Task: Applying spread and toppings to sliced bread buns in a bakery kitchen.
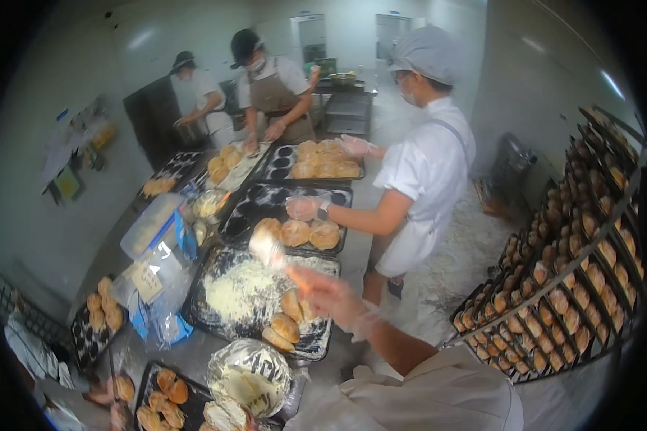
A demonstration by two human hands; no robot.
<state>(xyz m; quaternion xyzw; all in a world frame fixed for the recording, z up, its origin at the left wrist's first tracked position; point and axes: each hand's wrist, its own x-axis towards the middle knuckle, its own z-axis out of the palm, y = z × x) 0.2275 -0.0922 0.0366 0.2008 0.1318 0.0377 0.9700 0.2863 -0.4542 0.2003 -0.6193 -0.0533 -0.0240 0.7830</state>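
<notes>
My right hand [337,301], in a clear plastic glove, grips a spatula [297,279] with an orange handle. Its pale head is blurred by motion above a black tray [194,304] of white powder [242,291]. Split buns [281,329] lie at this tray's right side, partly behind my hand. Nearer me stands a metal bowl [287,372] with cream [242,385] inside and dark marks on its wall. At the bottom edge is a cut bun spread with cream [225,415]; what supports it is hidden. My left hand is out of view.
A co-worker [431,145] on the right reaches over bun trays [286,188]; two people [275,86] stand farther back. At left, another person's hand [119,415] is near a bun. Plastic bags [164,285] and a lidded tub [151,223] crowd the table. A loaded rack [566,269] stands right.
</notes>
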